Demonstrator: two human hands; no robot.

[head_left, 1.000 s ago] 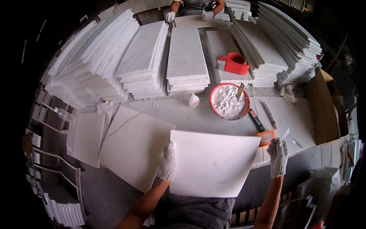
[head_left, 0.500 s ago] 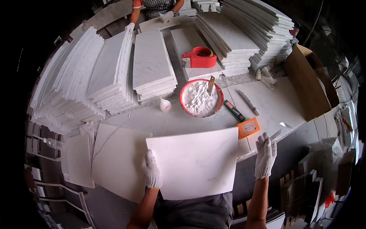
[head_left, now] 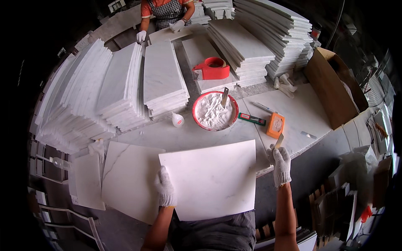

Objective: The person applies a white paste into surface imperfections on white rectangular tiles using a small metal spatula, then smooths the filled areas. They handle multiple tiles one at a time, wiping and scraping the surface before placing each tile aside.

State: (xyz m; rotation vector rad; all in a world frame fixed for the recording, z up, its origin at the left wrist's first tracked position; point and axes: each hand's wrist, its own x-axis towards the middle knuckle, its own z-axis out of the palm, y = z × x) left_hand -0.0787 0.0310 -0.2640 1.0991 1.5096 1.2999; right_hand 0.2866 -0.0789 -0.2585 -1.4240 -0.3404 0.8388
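Observation:
My left hand (head_left: pixel 166 187), in a white knit glove, grips the left edge of a white marble slab (head_left: pixel 209 180) tilted up before my lap. My right hand (head_left: pixel 282 166), gloved too, is closed around a thin metal scraper blade (head_left: pixel 279 141) pointing upward, right of the slab. The blade's tip is by an orange box (head_left: pixel 275 125); I cannot tell whether they touch. Beyond the slab stands a red-rimmed bowl of white paste (head_left: pixel 212 113) with a putty knife (head_left: pixel 225 97) stuck in it. A green box (head_left: pixel 252 119) and a marker pen (head_left: pixel 264 107) lie beside it.
A small white squeeze bottle (head_left: pixel 177 120) stands left of the bowl. Behind are stacked marble slabs (head_left: pixel 165 75) and a red tape dispenser (head_left: pixel 211 69). At right are a loose blade (head_left: pixel 308 135) and a cardboard box (head_left: pixel 335 88). A co-worker (head_left: pixel 167 14) stands across the table.
My right hand with the blade has moved left. The orange box has turned and shifted away from me; the green box and marker have swung to lie more crosswise.

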